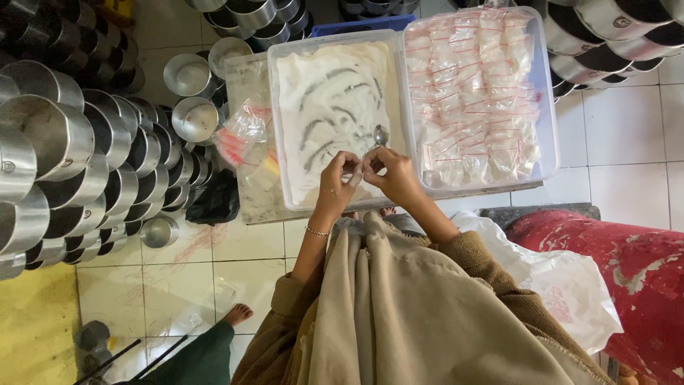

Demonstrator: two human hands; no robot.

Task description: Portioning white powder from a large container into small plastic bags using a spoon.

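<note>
White powder tub [335, 57] under hands: right hand [394, 175] grips spoon [380, 135], left hand [342, 175] pinches small bag [354, 171].

Both bare forearms are reaching forward, the left hand [340, 173] and right hand [393, 173] meeting with fingers pinching together.

One head camera looks steeply down, close above the tubs [285, 128].

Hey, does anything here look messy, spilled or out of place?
Nothing looks spilled. The white powder stays inside its tub, only furrowed with grey streaks. The filled small bags lie jumbled in the neighbouring tub, and the red surface nearby has badly chipped paint.
</note>
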